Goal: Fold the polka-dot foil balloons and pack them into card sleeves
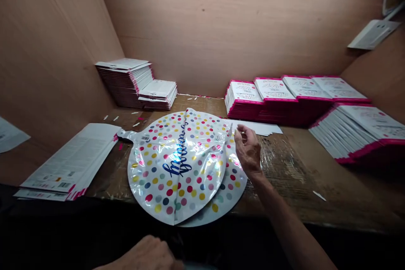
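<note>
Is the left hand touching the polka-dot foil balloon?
Apart: the head view shows a dark gap between the left hand and the polka-dot foil balloon.

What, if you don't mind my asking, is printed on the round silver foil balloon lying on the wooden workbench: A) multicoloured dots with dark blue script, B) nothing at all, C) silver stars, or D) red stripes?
A: the round silver foil balloon shows multicoloured dots all over, with dark blue script across its middle.
</note>
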Available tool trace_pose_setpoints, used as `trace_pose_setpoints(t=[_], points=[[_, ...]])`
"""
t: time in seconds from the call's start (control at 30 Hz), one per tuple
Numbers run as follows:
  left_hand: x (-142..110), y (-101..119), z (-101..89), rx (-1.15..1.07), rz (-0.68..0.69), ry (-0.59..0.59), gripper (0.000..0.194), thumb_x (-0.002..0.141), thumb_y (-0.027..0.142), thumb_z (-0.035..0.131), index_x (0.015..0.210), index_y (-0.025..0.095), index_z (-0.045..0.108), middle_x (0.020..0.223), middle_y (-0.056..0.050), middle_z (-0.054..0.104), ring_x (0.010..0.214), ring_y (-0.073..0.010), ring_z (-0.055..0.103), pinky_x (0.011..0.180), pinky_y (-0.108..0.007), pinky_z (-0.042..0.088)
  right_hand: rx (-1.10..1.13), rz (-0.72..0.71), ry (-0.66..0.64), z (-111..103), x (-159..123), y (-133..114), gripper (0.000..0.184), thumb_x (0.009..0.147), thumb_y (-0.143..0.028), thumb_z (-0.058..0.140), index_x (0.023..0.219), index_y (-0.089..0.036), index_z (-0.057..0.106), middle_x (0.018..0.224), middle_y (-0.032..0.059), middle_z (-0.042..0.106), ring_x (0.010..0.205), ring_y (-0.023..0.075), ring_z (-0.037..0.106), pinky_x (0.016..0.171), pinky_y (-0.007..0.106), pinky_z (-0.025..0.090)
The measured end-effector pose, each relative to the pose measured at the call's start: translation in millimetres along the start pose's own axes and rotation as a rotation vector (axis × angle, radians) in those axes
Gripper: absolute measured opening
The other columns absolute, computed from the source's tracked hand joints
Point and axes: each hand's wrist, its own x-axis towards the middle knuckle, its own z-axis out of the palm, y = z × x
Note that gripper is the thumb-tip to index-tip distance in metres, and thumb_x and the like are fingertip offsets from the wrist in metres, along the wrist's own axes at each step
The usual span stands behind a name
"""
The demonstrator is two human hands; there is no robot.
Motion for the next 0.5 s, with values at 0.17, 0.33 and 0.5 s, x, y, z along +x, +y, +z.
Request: trace_pose_setpoints(t=[0.17, 0.33, 0.5], points=[[37, 8, -29.1, 0.094, -0.344, 0.257, 0.039, 0.094, 0.051, 0.038, 0.088, 0.025, 0.067, 0.08, -0.002, 0.073, 0.072, -0.0174, 0.066, 0.065, -0.026, 0.042, -0.167, -0.438, -0.117, 15, 11, -3, 0.03, 0.097, -0.032, 0.043, 0.107, -0.016, 0.067, 0.108, 0.0121, 0.069, 0.1, 0.0216, 0.064, 0.09, 0.035, 0.052], [59, -7, -16.4, 0.203, -0.727, 0.228, 0.05, 0.087, 0.064, 0.04, 0.071, 0.021, 0.063, 0.07, -0.006, 0.069, 0.073, -0.0243, 0.066, 0.065, -0.031, 0.038, -0.468, -0.527, -0.476, 30, 2, 34, 0.031, 0.098, -0.03, 0.048, 0.121, -0.016, 0.063, 0.131, 0.0152, 0.061, 0.123, 0.0265, 0.055, 0.104, 0.041, 0.043], [64, -7, 11.2, -0.091, -0.641, 0.18, 0.048, 0.077, 0.06, 0.054, 0.051, 0.02, 0.044, 0.053, 0.0, 0.051, 0.054, -0.0155, 0.05, 0.054, -0.026, 0.027, -0.556, -0.493, -0.626, 23, -4, 55, 0.032, 0.098, -0.028, 0.049, 0.125, -0.013, 0.06, 0.138, 0.017, 0.056, 0.133, 0.0301, 0.046, 0.11, 0.047, 0.038]])
